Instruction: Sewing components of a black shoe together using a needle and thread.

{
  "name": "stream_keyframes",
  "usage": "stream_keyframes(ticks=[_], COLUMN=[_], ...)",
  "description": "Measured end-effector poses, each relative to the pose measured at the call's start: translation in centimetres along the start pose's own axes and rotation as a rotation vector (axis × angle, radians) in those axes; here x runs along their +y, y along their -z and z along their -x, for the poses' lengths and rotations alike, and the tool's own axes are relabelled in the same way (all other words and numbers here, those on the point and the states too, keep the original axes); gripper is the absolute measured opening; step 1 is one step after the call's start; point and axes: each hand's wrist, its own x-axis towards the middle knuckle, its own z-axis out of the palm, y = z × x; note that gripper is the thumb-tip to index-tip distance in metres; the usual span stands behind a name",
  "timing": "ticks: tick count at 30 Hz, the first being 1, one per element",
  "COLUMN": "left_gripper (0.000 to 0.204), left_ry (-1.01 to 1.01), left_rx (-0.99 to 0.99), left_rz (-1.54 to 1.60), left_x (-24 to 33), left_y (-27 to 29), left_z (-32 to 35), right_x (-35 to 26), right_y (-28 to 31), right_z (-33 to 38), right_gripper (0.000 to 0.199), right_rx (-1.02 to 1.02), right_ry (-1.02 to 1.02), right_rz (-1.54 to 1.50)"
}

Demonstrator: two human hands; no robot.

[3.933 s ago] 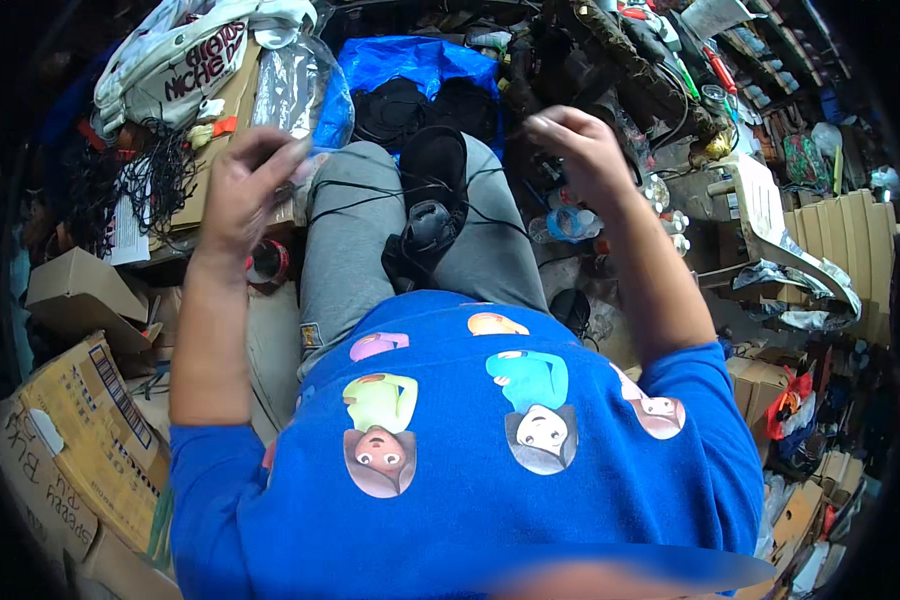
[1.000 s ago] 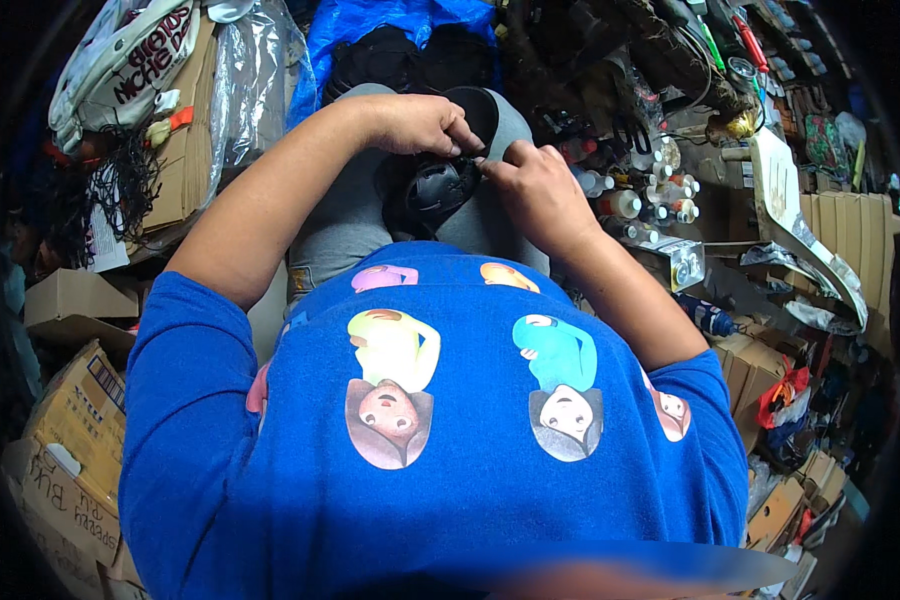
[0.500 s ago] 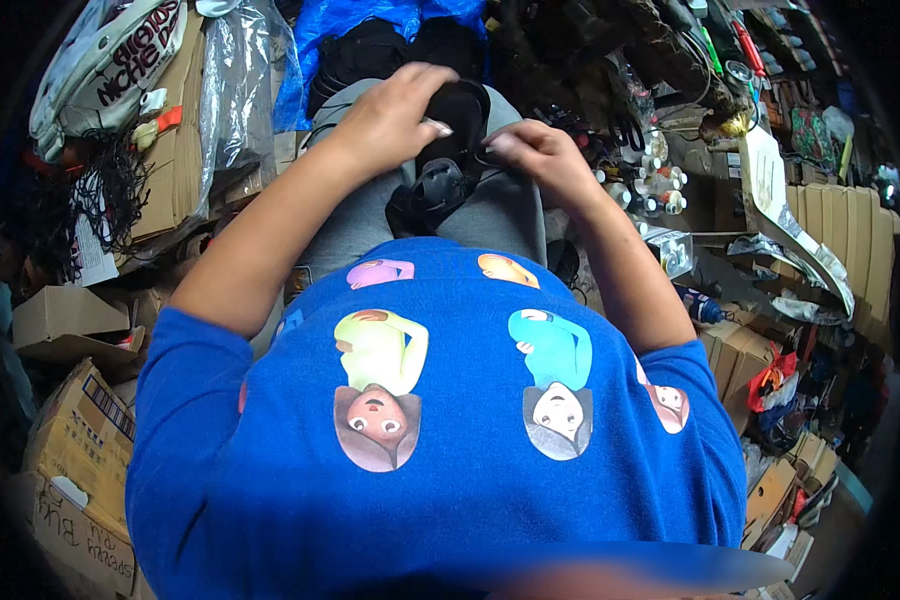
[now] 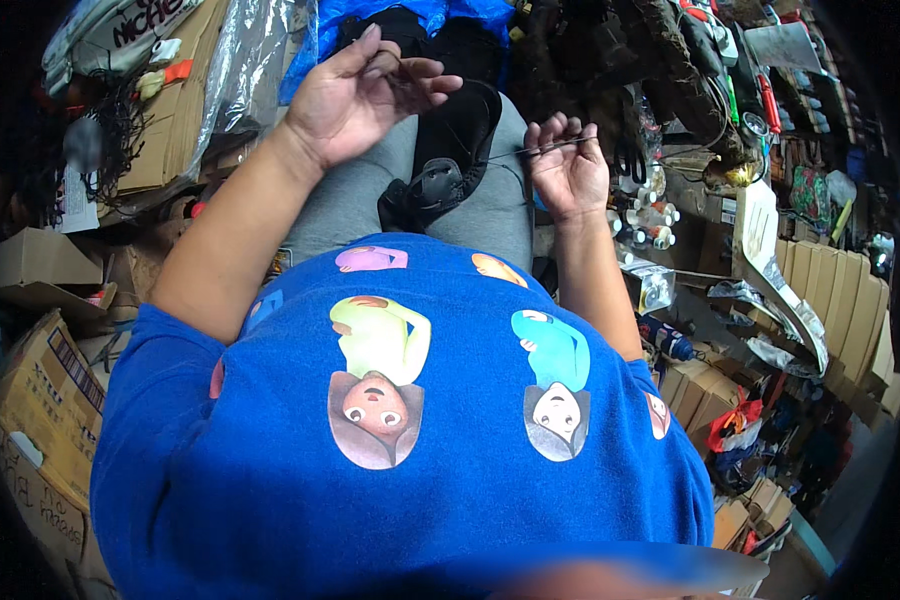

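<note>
While a black shoe (image 4: 450,165) lies on the lap, a thread (image 4: 530,150) is pinched in the right hand (image 4: 568,170) and the loosely open left hand (image 4: 355,95); stitching appears unfinished.

Matt black leather shoe (image 4: 448,150), thin thread (image 4: 530,150)

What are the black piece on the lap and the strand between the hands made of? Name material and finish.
Black piece: probably leather or a synthetic like it, matte with a slight sheen on its curved panels. Strand: looks like dark thread or thin cord, pulled taut from the right hand toward the left hand; too thin to tell the fibre.
</note>
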Motion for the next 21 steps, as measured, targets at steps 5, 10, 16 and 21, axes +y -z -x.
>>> stream_keyframes(ticks=[5,10,16,21], left_gripper=[0.044,0.04,0.02,0.05], left_ry=[0.066,-0.003,-0.636,-0.554], left_rx=[0.107,0.449,0.243,-0.338], left_rz=[-0.085,-0.532,-1.842,-2.081], left_x=[1.2,4.5,2.4,-6.2], left_y=[5.4,5.1,-1.3,-2.6], left_z=[-0.7,0.5,5.6,4.7], right_x=[-1.1,-5.1,-8.3,-1.8], right_y=[3.2,8.4,4.5,-6.2], right_z=[2.0,3.6,5.4,-0.4], right_gripper=[0.049,0.037,0.065,0.069], right_rx=[-0.008,0.073,0.07,-0.645], right_ry=[-0.047,-0.135,0.188,0.266], right_rz=[0.329,0.684,1.637,1.986])
